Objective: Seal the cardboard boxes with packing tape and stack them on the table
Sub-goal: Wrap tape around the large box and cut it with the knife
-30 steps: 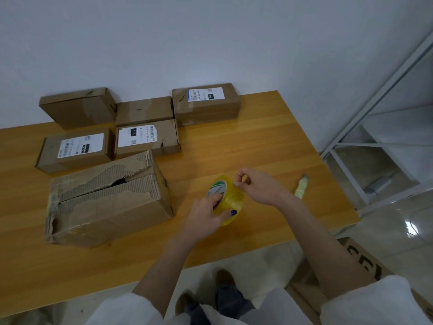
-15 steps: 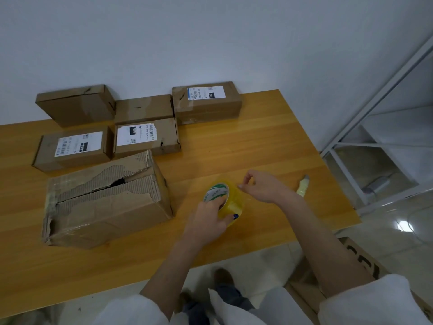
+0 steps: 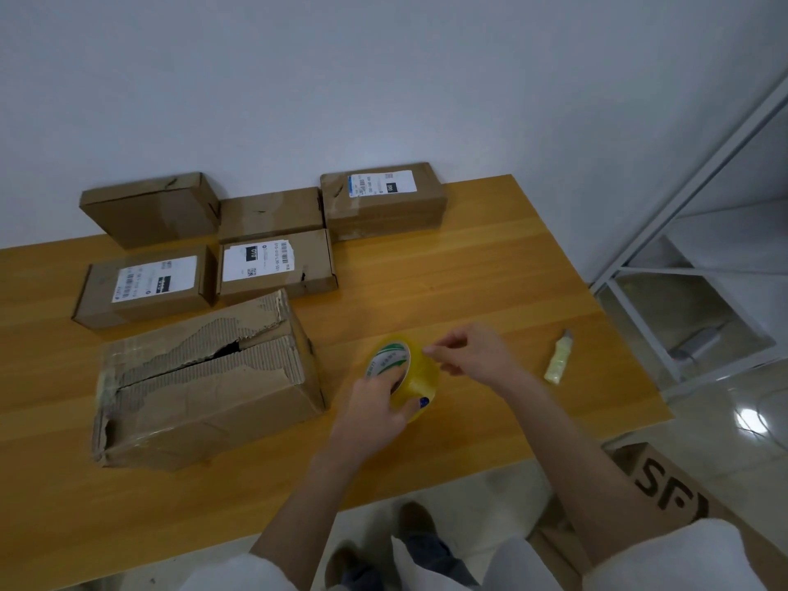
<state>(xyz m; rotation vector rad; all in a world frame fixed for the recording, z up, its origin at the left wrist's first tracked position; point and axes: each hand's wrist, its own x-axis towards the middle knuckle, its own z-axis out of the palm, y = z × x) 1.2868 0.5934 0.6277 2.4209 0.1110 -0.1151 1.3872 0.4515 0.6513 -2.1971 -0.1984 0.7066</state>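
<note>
Left hand (image 3: 375,413) is gripping the packing tape roll (image 3: 422,379), fingers (image 3: 394,377) curled into the core and thumb wrapped round the outside. The roll is being held tilted, just above the bench (image 3: 469,258), right of the big torn box (image 3: 204,390) and near the front edge. Right hand (image 3: 473,354) is pinching at the roll's upper rim, thumb and forefinger pressed together; any loose tape end is too small to make out. The roll is yellow-clear, and its core is showing a green and white printed label, text unreadable.

The big torn box is lying on the bench with its top flaps ragged, corrugation showing and a dark gap along the seam. Five small boxes are sitting behind it near the wall:
- back left box (image 3: 149,209): plain.
- back middle box (image 3: 270,213): plain.
- back right box (image 3: 383,202): carrying a white shipping label with barcode, digits unclear.
- front left box (image 3: 143,285): carrying a white label with barcode and black patch.
- front middle box (image 3: 275,264): carrying a white label, black patch reading "010", plus a QR code.

A pale yellow-green cutter (image 3: 558,362) is lying on the bench right of the hands. A floor carton (image 3: 665,488) by the right arm is showing "SF" in black.
</note>
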